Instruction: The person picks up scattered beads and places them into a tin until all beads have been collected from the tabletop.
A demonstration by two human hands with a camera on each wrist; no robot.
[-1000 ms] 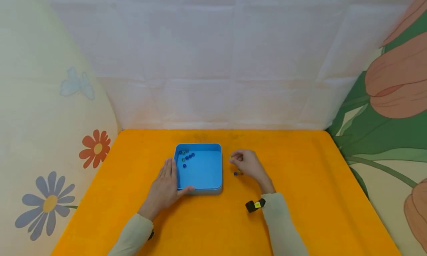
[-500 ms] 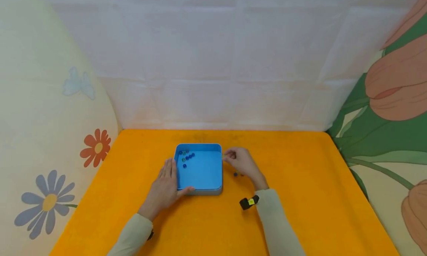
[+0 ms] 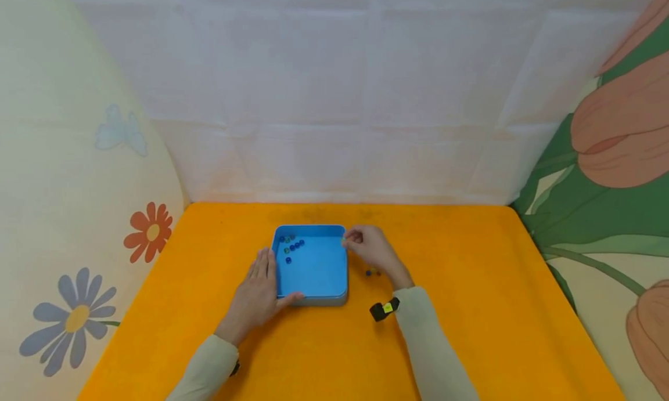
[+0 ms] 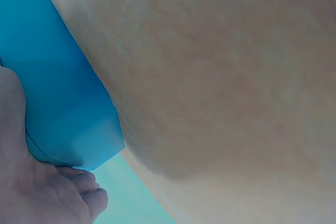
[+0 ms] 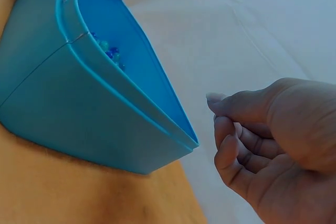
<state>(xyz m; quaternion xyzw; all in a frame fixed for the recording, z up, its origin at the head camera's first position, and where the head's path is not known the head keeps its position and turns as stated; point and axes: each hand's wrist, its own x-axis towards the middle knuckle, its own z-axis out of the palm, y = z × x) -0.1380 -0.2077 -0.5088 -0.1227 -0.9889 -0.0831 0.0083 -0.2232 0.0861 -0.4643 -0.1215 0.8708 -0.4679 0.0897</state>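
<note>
Head view gives me a white cloth (image 3: 334, 99) at the back, flowered sheets (image 3: 42, 186) on both sides, and an orange bench (image 3: 502, 308) below. On it sits a blue box (image 3: 316, 273). My left grip (image 3: 257, 296) lies wide along its left wall, thumb at the near rim. My right grip (image 3: 373, 250) is narrow at the right rim, pinching a marble (image 3: 343, 239), mostly hidden. The box's right wall stands between the marbles inside (image 3: 297, 245), gathered far left, and a few loose marbles (image 3: 368, 273) near my right wrist.
</note>
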